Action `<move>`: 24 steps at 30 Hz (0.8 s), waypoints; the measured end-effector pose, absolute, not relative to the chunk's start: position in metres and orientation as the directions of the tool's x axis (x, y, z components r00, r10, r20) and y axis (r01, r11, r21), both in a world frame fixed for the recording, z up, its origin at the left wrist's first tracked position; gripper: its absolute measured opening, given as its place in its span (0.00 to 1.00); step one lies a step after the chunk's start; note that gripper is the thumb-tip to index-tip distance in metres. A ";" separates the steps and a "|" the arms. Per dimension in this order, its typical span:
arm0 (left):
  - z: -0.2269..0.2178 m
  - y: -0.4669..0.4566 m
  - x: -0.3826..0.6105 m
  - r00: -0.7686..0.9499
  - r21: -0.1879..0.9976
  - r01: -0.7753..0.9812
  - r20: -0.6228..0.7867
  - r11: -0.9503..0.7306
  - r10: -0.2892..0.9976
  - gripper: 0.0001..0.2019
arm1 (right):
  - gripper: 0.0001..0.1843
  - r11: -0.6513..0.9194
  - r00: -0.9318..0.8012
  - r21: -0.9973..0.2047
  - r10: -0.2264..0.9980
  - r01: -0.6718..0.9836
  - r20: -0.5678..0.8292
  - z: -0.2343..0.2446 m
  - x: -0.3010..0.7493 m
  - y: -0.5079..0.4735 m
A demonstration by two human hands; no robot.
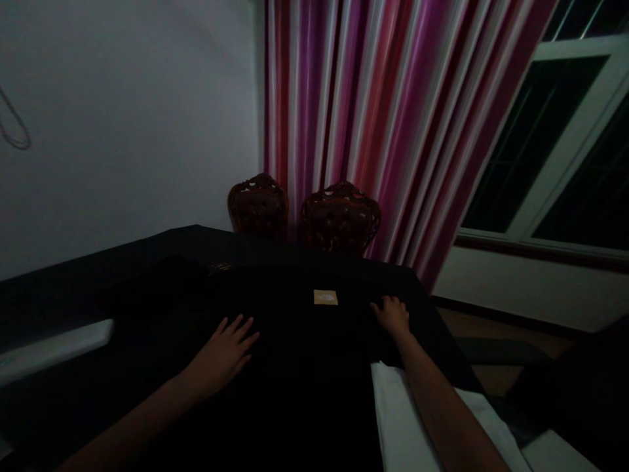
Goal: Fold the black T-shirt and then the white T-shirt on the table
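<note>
A black garment [295, 367] lies on the dark table; in the dim light its outline is hard to make out. On it shows a small tan label [325, 297] with pale print. My left hand [223, 354] rests flat on the black cloth, its fingers spread, to the left of and nearer than the label. Right of the label, my right hand [393, 314] touches the dark cloth with its thumb apart and fingers slightly bent. No object shows in either hand. Beneath my right forearm lies folded white cloth [398, 419].
A long white object [59, 347] lies at the table's left. Dark bunched cloth [167, 275] sits at the back left. Beyond the table [196, 236] stand two carved chairs [259, 204], a striped curtain [373, 98] and a window [540, 131].
</note>
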State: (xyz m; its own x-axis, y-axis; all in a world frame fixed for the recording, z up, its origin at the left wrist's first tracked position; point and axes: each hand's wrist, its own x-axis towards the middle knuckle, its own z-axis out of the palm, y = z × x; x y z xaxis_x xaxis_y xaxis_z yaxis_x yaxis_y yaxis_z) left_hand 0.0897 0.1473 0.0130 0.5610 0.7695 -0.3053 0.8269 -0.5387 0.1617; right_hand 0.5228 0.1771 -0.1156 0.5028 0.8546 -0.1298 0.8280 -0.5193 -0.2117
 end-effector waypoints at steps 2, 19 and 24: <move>0.021 0.114 0.133 0.633 0.245 0.774 -0.278 -0.584 0.722 0.22 | 0.27 -0.583 0.574 -0.202 0.812 0.787 -0.108 -0.117 0.531 0.176; 0.026 0.029 0.239 0.553 0.555 0.767 -0.320 -0.321 0.769 0.15 | 0.16 -0.498 0.520 -0.619 0.838 0.607 -0.163 -0.133 0.545 0.201; 0.071 0.021 0.237 0.545 0.874 0.472 -0.185 -0.117 0.818 0.16 | 0.20 -0.469 0.570 -0.787 0.800 0.400 -0.187 -0.111 0.561 0.207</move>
State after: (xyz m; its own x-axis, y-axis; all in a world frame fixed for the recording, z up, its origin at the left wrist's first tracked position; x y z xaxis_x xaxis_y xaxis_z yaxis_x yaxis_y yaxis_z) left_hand 0.2369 0.0214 0.0707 0.5449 0.8179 -0.1845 0.4720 -0.1173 0.8738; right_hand 0.5613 0.2066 -0.1107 0.5696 0.8004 -0.1870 0.4002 -0.4688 -0.7874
